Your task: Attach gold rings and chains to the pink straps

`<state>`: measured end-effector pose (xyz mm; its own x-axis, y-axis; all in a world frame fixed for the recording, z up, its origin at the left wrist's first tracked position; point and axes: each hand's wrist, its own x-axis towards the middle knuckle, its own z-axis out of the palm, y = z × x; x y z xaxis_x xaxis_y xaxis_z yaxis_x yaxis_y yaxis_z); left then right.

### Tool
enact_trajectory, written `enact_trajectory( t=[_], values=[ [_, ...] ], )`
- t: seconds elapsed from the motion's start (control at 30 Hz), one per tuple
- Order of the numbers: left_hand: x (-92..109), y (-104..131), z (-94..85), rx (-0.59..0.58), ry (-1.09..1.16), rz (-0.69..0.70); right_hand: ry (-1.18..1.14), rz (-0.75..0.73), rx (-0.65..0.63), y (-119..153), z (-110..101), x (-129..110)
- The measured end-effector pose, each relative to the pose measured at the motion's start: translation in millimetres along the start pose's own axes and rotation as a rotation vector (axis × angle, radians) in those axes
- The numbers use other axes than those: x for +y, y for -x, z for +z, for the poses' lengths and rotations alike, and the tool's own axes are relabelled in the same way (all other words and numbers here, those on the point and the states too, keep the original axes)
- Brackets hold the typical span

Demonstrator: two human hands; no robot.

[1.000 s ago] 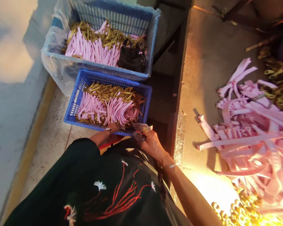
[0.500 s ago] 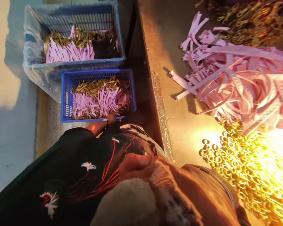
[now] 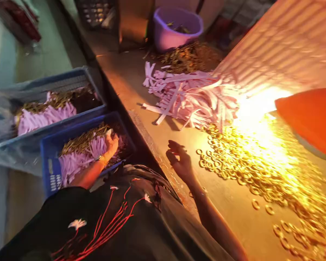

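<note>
My left hand point(image 3: 111, 143) reaches into the blue basket point(image 3: 47, 163), its curled fingers closed on pink straps among the bundles there. The pink straps point(image 3: 74, 165) lie side by side with brass-coloured metal hooks point(image 3: 81, 139) along their far ends. Motion blur hides exactly how many straps the fingers hold. Over the table near its left edge, my right hand point(image 3: 180, 161) is open and holds nothing, thumb and fingers apart and slightly bent. It is nearest to a spread of golden rings point(image 3: 220, 159) and a loose heap of pink straps point(image 3: 179, 98).
A larger plastic-wrapped crate point(image 3: 51, 125) with more straps stands behind the basket. Beyond the heap lie loose hooks point(image 3: 184, 58) and a purple tub point(image 3: 164, 34). A bright glare covers part of the rings, beside an orange object point(image 3: 312, 121) at right.
The view has swung to the right and widened over the table. My left hand has moved from the basket's near rim into the straps. My right hand has come into view above the table.
</note>
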<state>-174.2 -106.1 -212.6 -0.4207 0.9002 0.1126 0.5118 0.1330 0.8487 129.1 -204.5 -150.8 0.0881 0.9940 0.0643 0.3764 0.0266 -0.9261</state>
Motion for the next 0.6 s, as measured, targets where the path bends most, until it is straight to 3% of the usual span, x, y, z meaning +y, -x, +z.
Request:
enact_trajectory(
  t=[0.03, 0.13, 0.23, 0.33, 0.5, 0.6],
  values=[
    [7.8, -10.2, 12.7, -0.019, 0.031, 0.065, 0.106, -0.001, 0.073, -4.8, 0.5, 21.4],
    [40.2, -29.0, 57.7, -0.131, 0.086, 0.384, 0.432, -0.048, 0.072, -8.9, -6.6, 65.3],
    [80.9, -29.1, 107.8, -0.381, -0.107, 0.692, 0.723, -0.040, 0.016, -3.1, -23.5, 78.9],
    [119.3, -26.5, 148.2, -0.652, -0.373, 0.883, 0.916, 0.008, 0.119, 6.7, -50.8, 90.8],
    [160.5, -50.7, 179.2, -0.881, -0.619, 1.195, 1.055, 0.194, 0.359, 33.0, -107.7, 131.6],
    [171.8, -68.2, 188.2, -0.908, -0.682, 1.226, 1.060, 0.300, 0.471, 47.5, -125.4, 146.4]
  ],
)
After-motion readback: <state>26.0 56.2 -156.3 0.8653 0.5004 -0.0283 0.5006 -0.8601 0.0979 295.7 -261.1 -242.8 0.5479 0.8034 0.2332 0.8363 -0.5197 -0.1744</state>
